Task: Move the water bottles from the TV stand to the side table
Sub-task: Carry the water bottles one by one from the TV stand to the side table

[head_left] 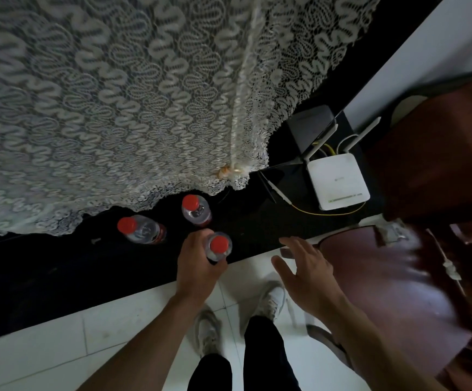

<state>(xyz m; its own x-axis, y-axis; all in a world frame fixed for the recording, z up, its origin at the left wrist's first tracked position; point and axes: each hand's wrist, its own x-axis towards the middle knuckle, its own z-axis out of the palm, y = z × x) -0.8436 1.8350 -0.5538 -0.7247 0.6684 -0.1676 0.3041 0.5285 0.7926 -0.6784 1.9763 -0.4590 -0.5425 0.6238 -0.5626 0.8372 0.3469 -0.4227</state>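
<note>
Here the left hand (198, 263) grasps a red-capped water bottle (218, 247) at the front edge of the black surface (60, 266). Two more bottles (141, 229) stand near, at ten and eleven o'clock. The right hand (304, 270) hovers released, fingers spread.

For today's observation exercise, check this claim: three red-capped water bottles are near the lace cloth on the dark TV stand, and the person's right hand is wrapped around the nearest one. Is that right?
Not quite. The head view shows the left hand, not the right, closed around the nearest bottle. The right hand is open and empty. The rest holds: three red-capped bottles, the other two standing near the lace cloth on the dark TV stand.
</note>
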